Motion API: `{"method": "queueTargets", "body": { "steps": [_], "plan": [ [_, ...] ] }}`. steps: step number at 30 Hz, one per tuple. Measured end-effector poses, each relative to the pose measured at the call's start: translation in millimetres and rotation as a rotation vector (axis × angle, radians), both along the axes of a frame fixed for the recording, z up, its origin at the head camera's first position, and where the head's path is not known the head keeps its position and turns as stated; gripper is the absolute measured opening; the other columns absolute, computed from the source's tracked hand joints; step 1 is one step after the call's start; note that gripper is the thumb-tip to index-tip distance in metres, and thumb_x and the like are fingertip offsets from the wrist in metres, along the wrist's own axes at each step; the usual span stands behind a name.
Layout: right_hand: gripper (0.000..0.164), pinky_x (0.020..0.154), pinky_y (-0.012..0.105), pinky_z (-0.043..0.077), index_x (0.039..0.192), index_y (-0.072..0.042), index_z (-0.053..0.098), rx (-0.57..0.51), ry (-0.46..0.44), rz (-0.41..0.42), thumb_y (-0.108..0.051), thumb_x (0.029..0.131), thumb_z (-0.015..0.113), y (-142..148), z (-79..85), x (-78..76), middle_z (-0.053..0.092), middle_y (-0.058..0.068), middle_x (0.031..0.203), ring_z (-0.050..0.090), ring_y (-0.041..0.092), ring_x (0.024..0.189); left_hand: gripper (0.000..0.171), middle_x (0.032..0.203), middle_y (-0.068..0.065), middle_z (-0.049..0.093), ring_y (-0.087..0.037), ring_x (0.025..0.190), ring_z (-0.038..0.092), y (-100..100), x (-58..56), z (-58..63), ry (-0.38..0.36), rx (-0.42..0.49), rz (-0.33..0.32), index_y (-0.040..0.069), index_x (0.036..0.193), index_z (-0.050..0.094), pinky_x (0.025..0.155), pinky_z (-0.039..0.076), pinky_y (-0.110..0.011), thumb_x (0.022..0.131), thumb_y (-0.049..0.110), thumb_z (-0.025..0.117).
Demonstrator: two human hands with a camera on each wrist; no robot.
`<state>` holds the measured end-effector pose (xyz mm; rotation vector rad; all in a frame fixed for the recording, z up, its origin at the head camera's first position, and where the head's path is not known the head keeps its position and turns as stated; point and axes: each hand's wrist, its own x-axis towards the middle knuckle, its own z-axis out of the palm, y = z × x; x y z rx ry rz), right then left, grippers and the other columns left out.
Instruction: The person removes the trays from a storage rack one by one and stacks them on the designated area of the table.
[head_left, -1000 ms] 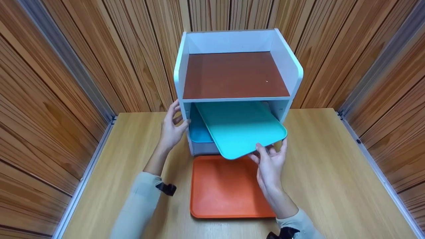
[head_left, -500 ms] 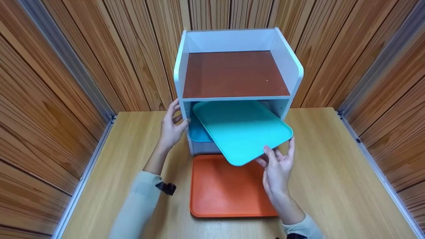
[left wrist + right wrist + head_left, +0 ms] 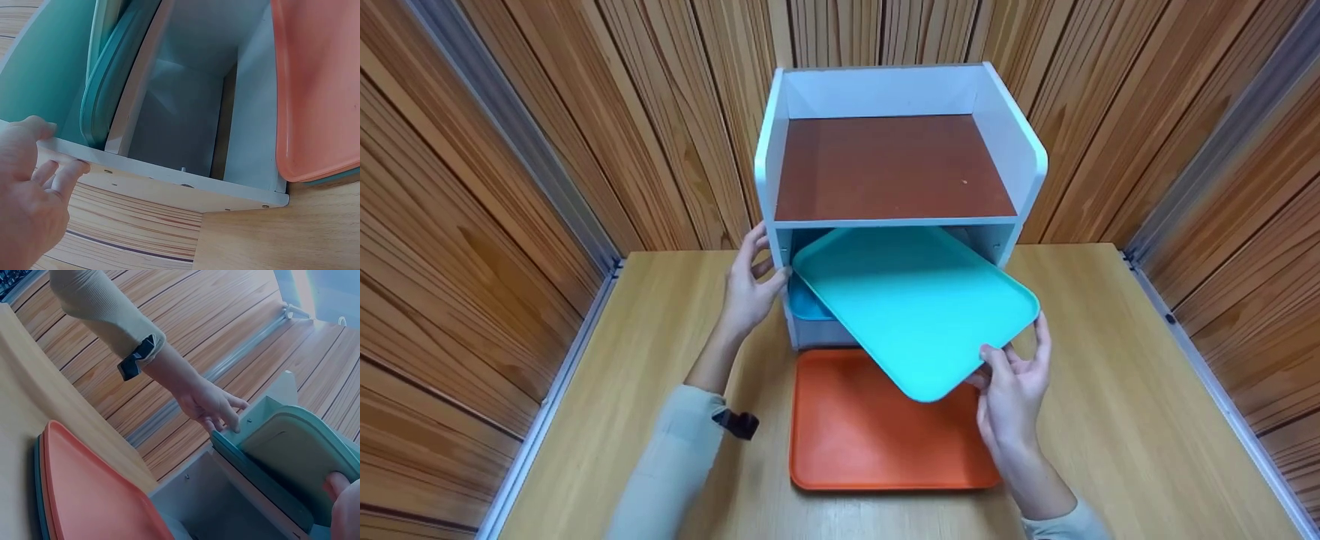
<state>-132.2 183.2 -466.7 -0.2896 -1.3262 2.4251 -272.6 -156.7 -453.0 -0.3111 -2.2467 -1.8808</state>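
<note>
A turquoise tray (image 3: 919, 300) sticks out of the upper compartment of a white shelf unit (image 3: 1009, 142), turned at an angle with its near corner above an orange tray (image 3: 877, 435). My right hand (image 3: 1015, 401) pinches its near right edge, thumb on top and fingers beneath. At the shelf's left side, my left hand (image 3: 746, 292) holds the side panel's front edge; in the left wrist view the thumb is inside and the fingertips lie outside. Under the turquoise tray a blue tray (image 3: 808, 300) rests in the same compartment, mostly covered.
The orange tray tops a small stack, with a dark blue-green tray (image 3: 40, 489) at the bottom. A lower compartment (image 3: 177, 107) opens below the blue tray's board. Wood-patterned walls (image 3: 487, 187) enclose the table (image 3: 1125, 420) at the back and sides.
The turquoise tray has come farther out of the shelf, toward me and to the right, turning as my right hand draws it. My left hand has stayed at the side panel.
</note>
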Motion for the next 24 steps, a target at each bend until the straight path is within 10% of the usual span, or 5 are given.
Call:
{"method": "queueTargets", "body": {
  "steps": [24],
  "plan": [
    [0.088, 0.056, 0.015, 0.054, 0.182, -0.021, 0.018, 0.078, -0.073, 0.153, 0.013, 0.107, 0.047, 55, 1.2, 1.4, 0.071, -0.004, 0.075, 0.062, 0.009, 0.058, 0.072, 0.164, -0.023, 0.055, -0.053, 0.153, 0.059, -1, -0.8, -1.3, 0.03, 0.028, -0.027, 0.016, 0.173, 0.04, 0.121, 0.055, -0.068, 0.108, -0.001, 0.066]
  ]
}}
